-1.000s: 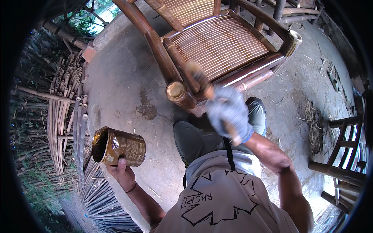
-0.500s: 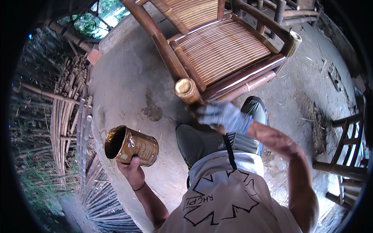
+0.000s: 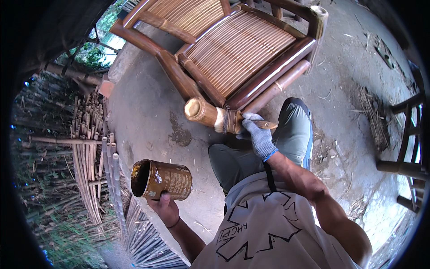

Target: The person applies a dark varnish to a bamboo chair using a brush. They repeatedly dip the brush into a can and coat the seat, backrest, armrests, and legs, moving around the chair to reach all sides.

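Observation:
My right hand (image 3: 257,134), in a grey knit glove with a blue cuff edge, is closed round a wide paintbrush (image 3: 233,122). The brush's wooden handle sticks out past the fingers, and its pale bristles press against the front leg of a glossy brown bamboo chair (image 3: 251,54), just below the round cut end (image 3: 193,108). To the left, bare and wearing a dark wristband, my left hand (image 3: 165,210) grips a brown metal can (image 3: 168,180). The can is tilted with its mouth facing left; amber drips coat the inner rim, and its depth is dark.
Bundled bamboo poles (image 3: 87,166) stand along the left edge, beyond the concrete floor (image 3: 143,103). A dark stain (image 3: 179,132) marks the floor near the chair leg. Another dark chair frame (image 3: 405,168) stands at the far right, with dry straw scraps (image 3: 374,121) beside it.
My right hand has brought the brush flat against the chair leg, where it was blurred before. The chair appears shifted left in view, and the can appears slightly lower and to the right.

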`<state>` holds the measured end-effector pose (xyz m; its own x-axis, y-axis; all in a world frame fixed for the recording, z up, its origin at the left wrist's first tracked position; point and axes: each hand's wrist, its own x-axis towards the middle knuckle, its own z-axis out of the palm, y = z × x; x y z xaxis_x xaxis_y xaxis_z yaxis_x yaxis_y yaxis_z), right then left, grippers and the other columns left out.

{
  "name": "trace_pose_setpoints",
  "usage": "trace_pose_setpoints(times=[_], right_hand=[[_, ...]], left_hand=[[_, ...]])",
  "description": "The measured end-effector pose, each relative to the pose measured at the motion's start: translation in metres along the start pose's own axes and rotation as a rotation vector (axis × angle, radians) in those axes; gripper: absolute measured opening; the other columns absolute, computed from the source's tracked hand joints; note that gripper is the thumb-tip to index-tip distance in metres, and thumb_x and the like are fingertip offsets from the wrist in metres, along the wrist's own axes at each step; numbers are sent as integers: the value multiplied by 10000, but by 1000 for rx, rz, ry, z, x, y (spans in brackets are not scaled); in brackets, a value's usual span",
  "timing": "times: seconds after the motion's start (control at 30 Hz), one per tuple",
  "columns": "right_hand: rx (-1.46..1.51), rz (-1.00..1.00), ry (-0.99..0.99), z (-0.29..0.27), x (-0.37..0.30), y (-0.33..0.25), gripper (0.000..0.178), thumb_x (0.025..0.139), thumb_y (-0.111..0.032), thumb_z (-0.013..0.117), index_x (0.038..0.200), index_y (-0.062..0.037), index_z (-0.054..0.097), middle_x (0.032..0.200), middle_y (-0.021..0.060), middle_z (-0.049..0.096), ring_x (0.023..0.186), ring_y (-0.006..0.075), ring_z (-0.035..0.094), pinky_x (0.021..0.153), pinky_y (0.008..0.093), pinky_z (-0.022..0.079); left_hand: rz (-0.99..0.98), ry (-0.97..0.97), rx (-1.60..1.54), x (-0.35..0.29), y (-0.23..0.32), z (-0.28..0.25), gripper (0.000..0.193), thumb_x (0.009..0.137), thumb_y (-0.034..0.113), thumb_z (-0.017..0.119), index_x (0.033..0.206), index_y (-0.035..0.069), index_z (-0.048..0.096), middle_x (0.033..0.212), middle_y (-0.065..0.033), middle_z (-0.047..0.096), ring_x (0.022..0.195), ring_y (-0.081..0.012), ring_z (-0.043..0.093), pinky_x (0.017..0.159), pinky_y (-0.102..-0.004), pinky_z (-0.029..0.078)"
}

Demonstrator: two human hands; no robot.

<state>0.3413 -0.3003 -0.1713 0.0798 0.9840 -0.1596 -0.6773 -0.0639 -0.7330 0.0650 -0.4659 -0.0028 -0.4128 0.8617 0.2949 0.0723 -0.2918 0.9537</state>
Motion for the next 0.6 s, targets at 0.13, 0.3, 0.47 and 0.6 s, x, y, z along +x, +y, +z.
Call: trace_pose_setpoints(times=[0.13,0.3,0.47,0.6], right_hand=[[-632,-711,-335,-12,-9,-27,236,865,43,665,1084,-44,670,1109,130,689,1061,272,672,928,372,543],[-502,-730,-283,-10,14,-44,215,843,-9,705,1054,-40,686,1073,97,697,962,177,691,836,290,553],[-964,-275,-464,59,126,-76,369,804,-365,668,1068,-113,715,971,170,719,936,356,685,836,423,539],[-1090,-160,-572,100,146,-66,344,752,-325,688,979,-70,730,936,175,723,920,354,690,826,421,540]], left_hand=[[-59,84,63,0,0,17,819,727,255,840,1382,-20,431,1332,-122,537,1207,-252,538,1075,-398,398],[-21,-6,15,-3,4,23,731,805,167,777,1420,3,417,1366,-105,521,1247,-248,506,1096,-414,387],[-50,6,39,-13,0,29,724,810,187,778,1415,4,423,1353,-107,528,1242,-246,506,1089,-414,390],[-40,21,23,-24,2,27,734,806,203,786,1412,0,425,1354,-107,528,1237,-248,509,1085,-411,393]])
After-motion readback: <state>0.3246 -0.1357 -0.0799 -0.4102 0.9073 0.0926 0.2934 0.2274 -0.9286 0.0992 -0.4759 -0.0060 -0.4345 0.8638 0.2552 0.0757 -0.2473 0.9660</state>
